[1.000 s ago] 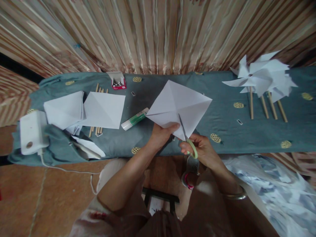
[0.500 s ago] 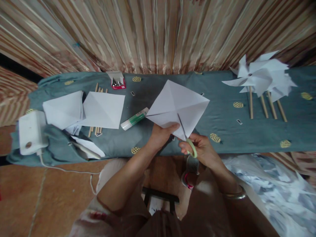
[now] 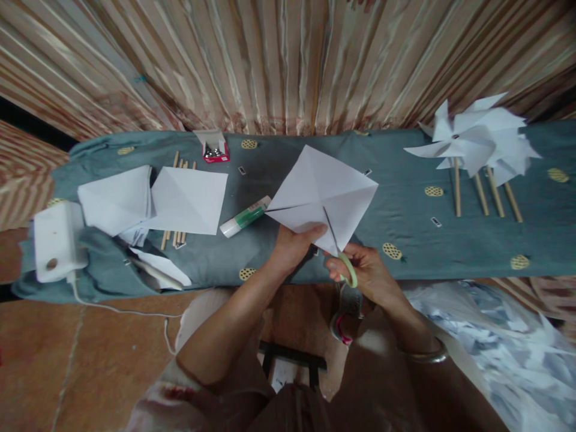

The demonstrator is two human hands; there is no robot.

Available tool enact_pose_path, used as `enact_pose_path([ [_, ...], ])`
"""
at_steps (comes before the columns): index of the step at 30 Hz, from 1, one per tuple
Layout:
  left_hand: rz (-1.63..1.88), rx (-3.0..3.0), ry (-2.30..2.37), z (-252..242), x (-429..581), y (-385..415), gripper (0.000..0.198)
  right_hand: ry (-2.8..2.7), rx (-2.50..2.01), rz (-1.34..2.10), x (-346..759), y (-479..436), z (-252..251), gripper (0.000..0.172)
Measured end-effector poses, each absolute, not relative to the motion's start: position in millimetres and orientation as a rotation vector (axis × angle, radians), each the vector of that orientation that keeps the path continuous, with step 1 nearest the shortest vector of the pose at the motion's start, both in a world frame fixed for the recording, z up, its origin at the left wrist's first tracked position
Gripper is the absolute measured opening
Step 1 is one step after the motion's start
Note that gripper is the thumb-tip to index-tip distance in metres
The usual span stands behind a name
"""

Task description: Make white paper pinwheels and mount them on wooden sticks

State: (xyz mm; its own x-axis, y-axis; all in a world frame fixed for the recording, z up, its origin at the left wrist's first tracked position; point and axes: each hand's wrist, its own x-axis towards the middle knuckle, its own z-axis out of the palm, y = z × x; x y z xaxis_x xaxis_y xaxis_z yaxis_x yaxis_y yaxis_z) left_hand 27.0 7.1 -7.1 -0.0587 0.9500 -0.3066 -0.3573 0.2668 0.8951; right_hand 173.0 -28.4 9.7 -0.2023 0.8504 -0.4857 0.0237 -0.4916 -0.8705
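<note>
A creased white square of paper (image 3: 339, 186) is turned cornerwise above the table, with one slit from its left corner and another from its near corner, both running toward the middle. My left hand (image 3: 290, 246) is closed on its near left edge, thumb on top. In my right hand (image 3: 362, 267) are scissors (image 3: 350, 271) with pale green handles, their blades at the paper's near corner and mostly hidden. A green and white glue stick (image 3: 245, 217) lies just left of the paper.
Paper pinwheels (image 3: 483, 141) on wooden sticks lie at the right. At the left are creased paper sheets (image 3: 191, 201), more sticks (image 3: 176, 159), a small red box (image 3: 216, 153) of metal pins and a white corded device (image 3: 58, 240). A patterned green cloth (image 3: 279, 276) covers the table.
The paper's right corner has shifted slightly to the left. My left hand and the scissors in my right hand stay in nearly the same place.
</note>
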Motion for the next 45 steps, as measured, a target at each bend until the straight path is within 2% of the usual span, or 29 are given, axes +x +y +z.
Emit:
enact_pose_path([
  [5, 1.249, 0.658, 1.148, -7.6, 22.9, 12.4, 0.029, -1.058, -1.456, 1.864, 179.0, -30.2, 8.5, 0.042],
  [10, 1.340, 0.655, 1.128, -5.8, 12.9, 19.6, 0.044, -1.144, -1.460, 1.940, 194.0, -31.0, 9.6, 0.043],
  [13, 1.373, 0.634, 1.126, -5.1, 7.5, 21.3, 0.044, -1.240, -1.440, 1.922, 206.9, -31.5, 8.4, 0.047],
  [17, 1.369, 0.640, 1.125, -4.1, 3.9, 19.8, 0.041, -1.297, -1.456, 1.700, 221.0, -28.2, 6.9, 0.053],
  [22, 1.263, 0.724, 1.195, -3.2, 4.2, 14.9, 0.036, -1.101, -1.471, 1.331, 229.8, -11.8, 7.7, 0.052],
  [26, 1.132, 0.848, 1.223, -7.5, 3.9, 11.6, 0.030, -0.935, -1.386, 1.263, 235.4, 3.7, 7.3, 0.053],
  [31, 0.913, 1.012, 1.178, -9.9, 1.8, 8.2, 0.012, -0.856, -1.400, 1.274, 236.0, 9.2, 4.6, 0.042],
  [37, 0.829, 1.048, 1.193, -2.6, -1.4, 8.3, 0.007, -0.913, -1.411, 1.326, 230.2, 5.9, 3.6, 0.026],
  [42, 0.899, 0.819, 1.023, 3.7, -4.5, 10.9, 0.026, -0.801, -1.391, 1.322, 223.9, 6.9, -0.6, 0.030],
  [45, 1.033, 0.586, 0.827, 8.1, 1.6, 8.3, 0.040, -0.689, -1.340, 1.254, 215.4, 8.1, -3.2, 0.027],
])
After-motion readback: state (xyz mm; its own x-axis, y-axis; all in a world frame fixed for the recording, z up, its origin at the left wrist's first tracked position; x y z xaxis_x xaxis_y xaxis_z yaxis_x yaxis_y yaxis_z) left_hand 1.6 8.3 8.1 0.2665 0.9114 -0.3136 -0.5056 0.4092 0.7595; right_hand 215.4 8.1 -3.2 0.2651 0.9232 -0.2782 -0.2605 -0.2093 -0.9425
